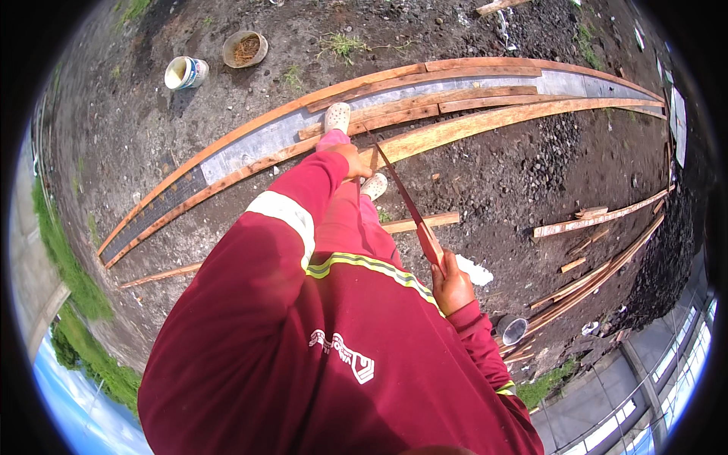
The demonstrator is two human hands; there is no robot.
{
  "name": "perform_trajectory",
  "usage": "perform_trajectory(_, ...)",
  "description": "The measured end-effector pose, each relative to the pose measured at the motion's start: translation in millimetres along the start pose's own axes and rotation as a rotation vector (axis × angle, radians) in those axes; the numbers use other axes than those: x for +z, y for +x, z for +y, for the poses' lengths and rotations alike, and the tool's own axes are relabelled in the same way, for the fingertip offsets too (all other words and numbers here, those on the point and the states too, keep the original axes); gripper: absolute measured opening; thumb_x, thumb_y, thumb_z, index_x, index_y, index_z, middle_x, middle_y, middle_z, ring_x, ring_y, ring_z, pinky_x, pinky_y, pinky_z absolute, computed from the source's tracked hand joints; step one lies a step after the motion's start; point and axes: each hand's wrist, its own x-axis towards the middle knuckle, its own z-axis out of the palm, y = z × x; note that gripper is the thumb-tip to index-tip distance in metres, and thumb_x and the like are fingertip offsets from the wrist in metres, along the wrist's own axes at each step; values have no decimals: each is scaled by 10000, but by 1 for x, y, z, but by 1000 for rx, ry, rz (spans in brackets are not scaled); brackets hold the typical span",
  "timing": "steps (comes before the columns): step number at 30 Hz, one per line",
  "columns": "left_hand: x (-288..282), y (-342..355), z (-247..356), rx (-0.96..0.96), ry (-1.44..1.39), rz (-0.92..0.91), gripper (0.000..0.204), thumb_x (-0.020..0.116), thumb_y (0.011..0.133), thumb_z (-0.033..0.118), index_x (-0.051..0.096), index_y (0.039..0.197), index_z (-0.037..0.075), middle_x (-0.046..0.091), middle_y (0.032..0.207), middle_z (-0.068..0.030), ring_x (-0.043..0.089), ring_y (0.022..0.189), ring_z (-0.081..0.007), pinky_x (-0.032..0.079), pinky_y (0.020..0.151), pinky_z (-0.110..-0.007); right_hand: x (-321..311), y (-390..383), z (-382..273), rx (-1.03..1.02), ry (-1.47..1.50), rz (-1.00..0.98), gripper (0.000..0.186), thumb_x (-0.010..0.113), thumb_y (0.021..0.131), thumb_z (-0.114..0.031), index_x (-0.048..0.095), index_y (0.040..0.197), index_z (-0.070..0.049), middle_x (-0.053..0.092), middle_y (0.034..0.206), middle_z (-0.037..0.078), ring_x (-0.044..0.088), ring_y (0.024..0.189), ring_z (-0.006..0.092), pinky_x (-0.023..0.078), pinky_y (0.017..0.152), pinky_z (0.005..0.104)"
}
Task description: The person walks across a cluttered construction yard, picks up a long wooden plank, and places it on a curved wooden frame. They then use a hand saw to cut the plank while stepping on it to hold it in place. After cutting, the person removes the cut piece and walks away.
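My right hand (pixel 453 286) is closed round the reddish handle of a handsaw (pixel 405 196). Its narrow, rust-coloured blade slants up and to the left, reaching the near end of a long wooden plank (pixel 462 130). Just left of the blade, my left hand (pixel 352 161) grips that plank end; some of its fingers are hidden. The plank runs away to the right, beside a long form of boards (pixel 227 142) with grey sheet between them. One foot in a light clog (pixel 337 117) is at the form, the other clog (pixel 374 186) below the plank.
A white bucket (pixel 186 73) and a round tub (pixel 246 49) with brown bits inside stand at the far left. A short board (pixel 422 222) lies near my legs. Loose timber strips (pixel 591 292) and a small bucket (pixel 512 328) are on the right, over dark gravelly ground.
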Motion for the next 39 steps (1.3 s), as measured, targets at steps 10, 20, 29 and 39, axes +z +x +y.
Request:
perform_trajectory(10, 4, -4, -3, 31, 30, 69, 684, 635, 595, 562, 639, 927, -36, 605, 1011, -193, 557, 977, -310, 418, 856, -361, 22, 70, -27, -84, 18, 24, 291, 524, 848, -207, 443, 1075, -45, 590, 793, 267, 564, 763, 449, 460, 631, 493)
perform_trajectory(20, 10, -1, 0, 28, 68, 72, 684, 606, 608, 580, 644, 958, -6, 593, 1056, -186, 527, 1045, -297, 396, 890, -345, 50, 142, -51, -99, -52, 61, 269, 476, 855, -265, 420, 1030, -67, 591, 775, 276, 563, 759, 457, 448, 663, 522)
perform_trajectory(29, 12, 4, -5, 48, -31, 48, 656, 611, 606, 548, 647, 949, -10, 618, 998, -185, 576, 956, -302, 426, 840, -359, -13, -10, -4, -36, -79, 4, 363, 534, 822, -172, 418, 1157, -94, 598, 747, 253, 592, 695, 419, 471, 577, 502)
perform_trajectory(39, 1, -1, -3, 44, -12, 16, 648, 623, 611, 527, 639, 945, -28, 616, 990, -195, 587, 931, -307, 442, 811, -370, 14, 68, -31, -59, -55, -8, 286, 516, 835, -211, 431, 1070, -72, 599, 756, 259, 581, 737, 441, 465, 634, 514)
